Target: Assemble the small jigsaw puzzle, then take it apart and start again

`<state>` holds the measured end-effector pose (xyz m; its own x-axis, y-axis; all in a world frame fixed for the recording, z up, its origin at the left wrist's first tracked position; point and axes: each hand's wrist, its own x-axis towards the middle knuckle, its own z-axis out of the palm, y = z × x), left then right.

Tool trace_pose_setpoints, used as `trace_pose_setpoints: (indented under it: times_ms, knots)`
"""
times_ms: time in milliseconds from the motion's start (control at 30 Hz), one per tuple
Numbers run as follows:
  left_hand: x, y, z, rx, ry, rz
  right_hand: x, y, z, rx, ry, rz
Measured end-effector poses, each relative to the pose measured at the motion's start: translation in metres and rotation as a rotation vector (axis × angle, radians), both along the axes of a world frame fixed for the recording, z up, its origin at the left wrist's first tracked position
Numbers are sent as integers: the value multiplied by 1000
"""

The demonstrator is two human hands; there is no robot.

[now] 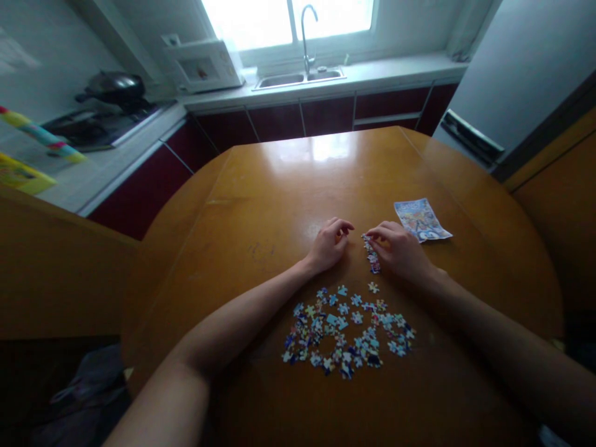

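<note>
A narrow strip of joined jigsaw pieces (373, 259) lies on the wooden table (279, 186), running away from me. At its far end, my right hand (395, 248) has thumb and fingertips closed together on a puzzle piece, which the fingers partly cover. To the left of the strip, my left hand (329, 244) rests on the tabletop with loosely curved fingers, thumb apart, and nothing visible in it. Closer to me spreads a pile of loose jigsaw pieces (342, 324), mostly blue, white and multicoloured. One single piece (373, 287) lies between the pile and the strip.
A creased printed picture sheet (423, 219) lies beyond my right hand. Past the table stand a counter with a sink (298, 79), a white microwave-like box (205, 65), a stove with a dark pot (114, 87), and a fridge (526, 74) at right.
</note>
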<state>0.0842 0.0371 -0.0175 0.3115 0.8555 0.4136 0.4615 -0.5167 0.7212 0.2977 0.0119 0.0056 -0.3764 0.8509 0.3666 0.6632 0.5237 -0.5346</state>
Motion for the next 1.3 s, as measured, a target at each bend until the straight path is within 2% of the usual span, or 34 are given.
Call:
trace_pose_setpoints:
  times_ms: [167,333,500,767,933,1200,1300]
  knots:
    - [0,0,-2,-19,-45,11,-26,-27,8,44,-75,405]
    - [0,-1,0,-29,-51,10,-39,-38,4,32,-158,557]
    - [1,-1,-1,-22,-52,3,-39,-38,2,5,-185,569]
    - [1,-2,2,-19,-36,1,-36,-33,4,64,-300,352]
    - [0,-2,4,-5,-13,5,-23,-24,7,57,-217,286]
    - [1,-2,3,-23,-34,7,-23,-27,6,-8,-182,493]
    - [1,-1,3,-24,-41,3,-26,-28,4,-5,-200,518]
